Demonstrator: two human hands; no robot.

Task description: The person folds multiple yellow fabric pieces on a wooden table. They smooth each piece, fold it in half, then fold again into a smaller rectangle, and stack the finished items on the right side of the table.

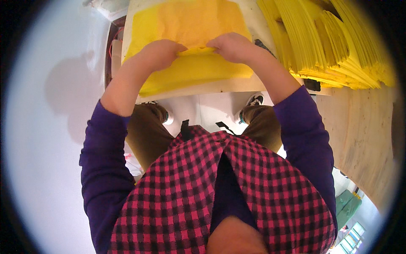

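A yellow fabric sheet (190, 72) lies on a pale wooden tabletop (186, 88) in front of me. Its middle, further from me, has a more orange panel (198, 23) with light creases. My left hand (164, 53) is closed, pinching the near edge of this orange part between thumb and fingers. A short way to its right, my right hand (233, 47) pinches the same edge. Between the two hands the edge runs as a slightly raised, wrinkled line. The fingertips are partly hidden under my hands.
Thick stacks of folded yellow fabric (304, 38) stand at the right of the table. A dark object (312, 84) sits below them, and another dark strip (264, 47) lies by my right wrist. A wooden surface (359, 127) extends at right. A white wall is on the left.
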